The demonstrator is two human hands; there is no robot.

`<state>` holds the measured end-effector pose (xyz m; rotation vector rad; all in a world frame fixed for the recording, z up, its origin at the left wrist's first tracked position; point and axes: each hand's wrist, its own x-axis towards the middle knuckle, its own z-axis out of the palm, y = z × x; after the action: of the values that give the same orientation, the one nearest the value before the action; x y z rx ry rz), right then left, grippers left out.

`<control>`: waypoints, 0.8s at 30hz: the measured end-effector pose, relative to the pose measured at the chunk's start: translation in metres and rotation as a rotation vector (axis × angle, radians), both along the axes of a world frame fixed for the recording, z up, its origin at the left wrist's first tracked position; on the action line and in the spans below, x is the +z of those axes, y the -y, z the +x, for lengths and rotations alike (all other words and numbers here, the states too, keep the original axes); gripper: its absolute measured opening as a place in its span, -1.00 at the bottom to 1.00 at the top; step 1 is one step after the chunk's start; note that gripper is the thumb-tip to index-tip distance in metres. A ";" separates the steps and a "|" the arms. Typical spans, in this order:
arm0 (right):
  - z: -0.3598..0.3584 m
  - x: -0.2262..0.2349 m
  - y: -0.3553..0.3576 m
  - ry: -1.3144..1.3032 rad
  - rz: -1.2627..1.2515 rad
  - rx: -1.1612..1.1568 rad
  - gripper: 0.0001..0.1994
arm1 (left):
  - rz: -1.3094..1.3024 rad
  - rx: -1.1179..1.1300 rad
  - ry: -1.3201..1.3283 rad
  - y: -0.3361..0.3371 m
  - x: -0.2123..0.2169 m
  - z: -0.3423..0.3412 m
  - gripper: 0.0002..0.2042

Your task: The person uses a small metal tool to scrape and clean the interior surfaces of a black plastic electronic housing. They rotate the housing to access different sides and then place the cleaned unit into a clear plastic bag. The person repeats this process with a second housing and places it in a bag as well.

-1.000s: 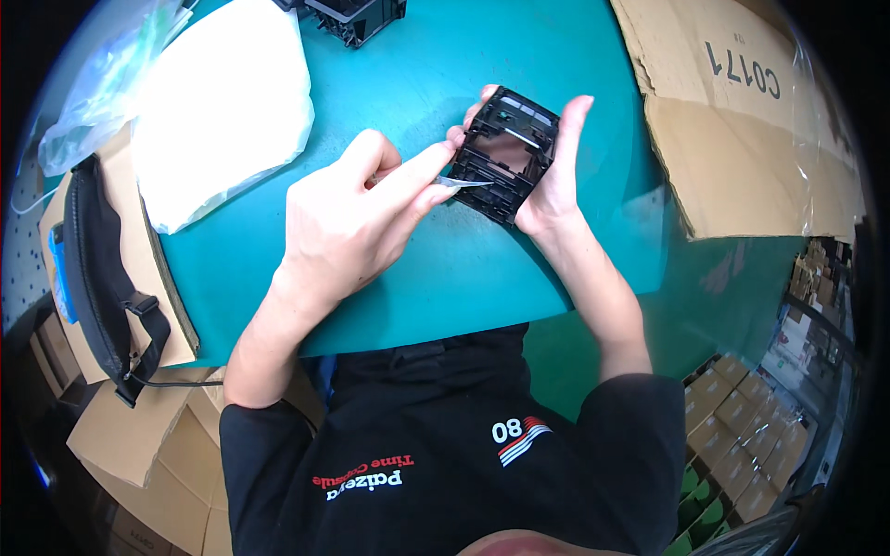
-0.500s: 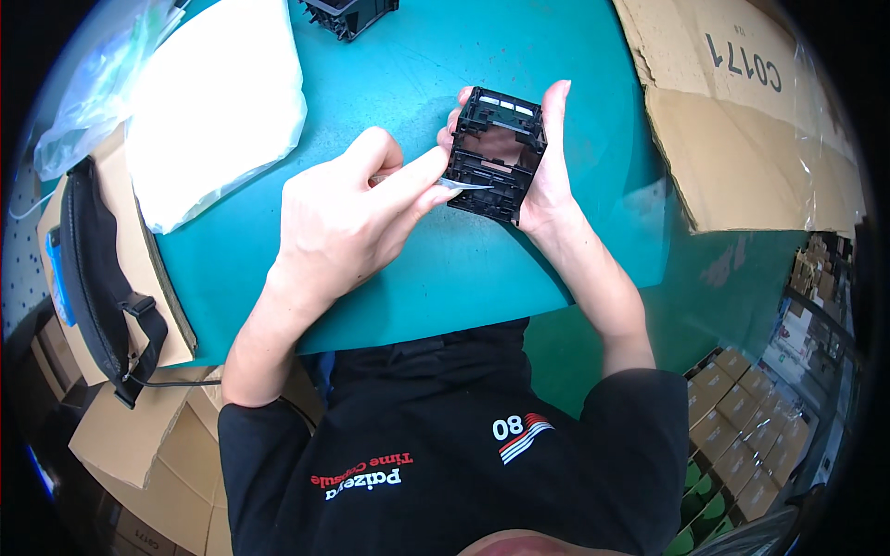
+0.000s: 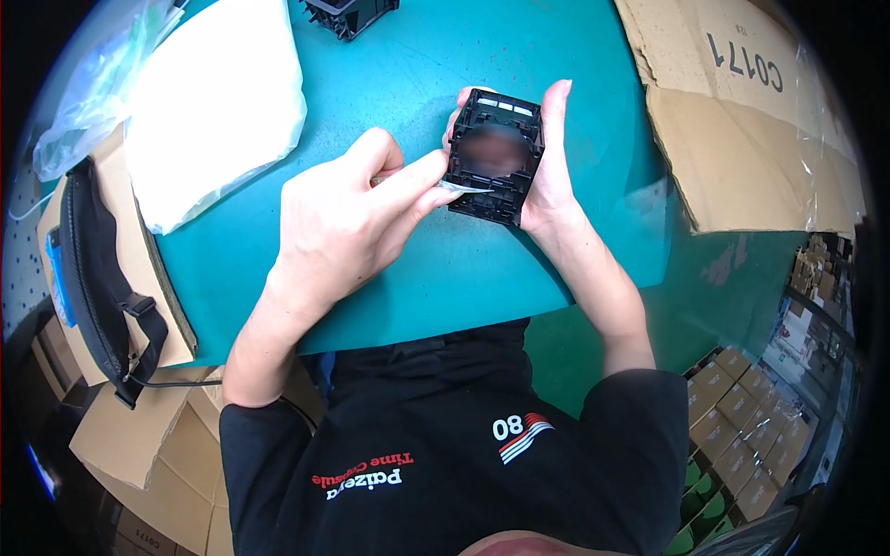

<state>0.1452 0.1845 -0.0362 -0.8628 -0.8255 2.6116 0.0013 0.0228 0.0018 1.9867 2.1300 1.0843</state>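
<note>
My right hand [image 3: 553, 185] holds a black plastic frame [image 3: 505, 204] above the table. Its thumb runs up the frame's right side, and fingertips show past the left edge. The frame is an open rectangular housing with ribs and clips, and small pale windows line its far end. From the left, my left hand [image 3: 338, 222] pinches a thin, silvery, pointed tool [image 3: 468, 190] between thumb and forefinger. The tool's tip lies over the near part of the frame; whether it touches is hard to make out. Most of the tool is hidden in my fingers.
A teal mat [image 3: 417, 296] covers the table. Another black plastic part [image 3: 350, 14] lies at the far edge. A white plastic bag [image 3: 218, 111] and a black strap [image 3: 97, 278] are at left. An opened cardboard box [image 3: 742, 139] stands at right; stacked cartons [image 3: 742, 417] are lower right.
The black frame has tilted very slightly in my right hand. Both hands otherwise keep their places, with the tool's tip still over the frame's near part.
</note>
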 end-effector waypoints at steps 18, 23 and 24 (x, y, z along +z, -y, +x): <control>0.005 -0.003 -0.004 -0.142 0.069 0.081 -0.15 | 0.001 0.011 -0.011 0.000 0.002 0.002 -0.73; 0.000 0.003 0.005 -0.050 0.217 0.049 -0.13 | 0.037 0.010 -0.020 -0.001 0.003 0.004 -0.74; -0.002 0.005 0.007 -0.008 0.245 0.036 -0.10 | 0.047 0.009 -0.017 -0.001 0.004 0.004 -0.73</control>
<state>0.1437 0.1773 -0.0315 -0.7750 -1.1395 2.4722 0.0057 0.0236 0.0056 2.0148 2.1438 1.1342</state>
